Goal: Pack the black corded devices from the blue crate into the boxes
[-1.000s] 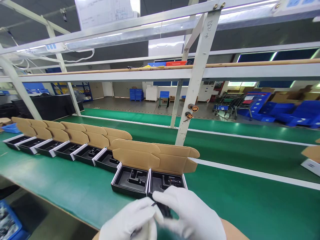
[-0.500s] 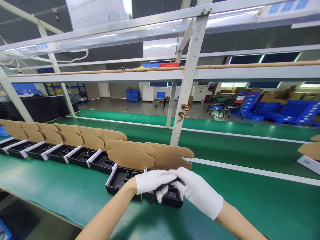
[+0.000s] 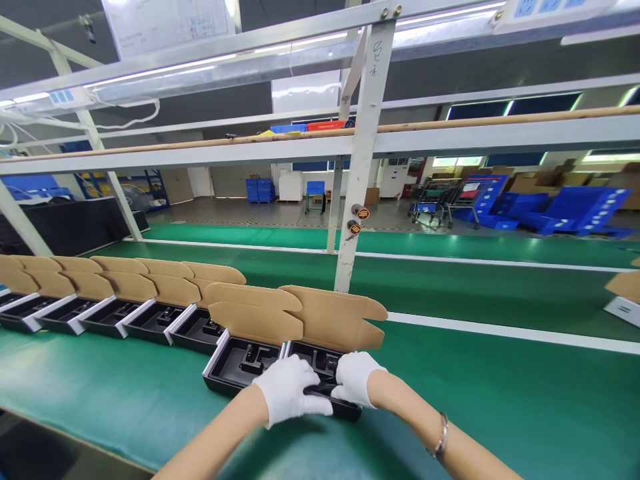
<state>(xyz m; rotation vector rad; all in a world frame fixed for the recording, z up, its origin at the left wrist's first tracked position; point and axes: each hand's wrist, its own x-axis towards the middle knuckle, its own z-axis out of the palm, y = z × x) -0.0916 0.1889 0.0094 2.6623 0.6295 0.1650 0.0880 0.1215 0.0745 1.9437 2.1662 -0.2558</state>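
Both of my hands wear white gloves and work in an open box (image 3: pixel 345 410) with a black tray and a raised brown lid. A dark, cable-like item (image 3: pixel 323 388) lies low in its front part, partly hidden by the gloves. My left hand (image 3: pixel 291 392) closes on the item's left end, thumb along the box's front wall. At the other end, my right hand (image 3: pixel 356 377) has its fingers bent and pinched on the item. Behind them, a black part (image 3: pixel 325 362) sits in the tray. Just left stands a second open box (image 3: pixel 227 373) holding a black fitting (image 3: pixel 254 358).
Several similar open boxes (image 3: pixel 150 323) line up leftward on the green table (image 3: pixel 125 383). A white post (image 3: pixel 357 160) rises behind the boxes and carries a shelf (image 3: pixel 200 155). Another white box (image 3: pixel 624 309) stands at the far right.
The dark item has gone from above the box down into it, with both hands lowered and moved slightly apart. The lid behind is tilted further back. The view has shifted a little.
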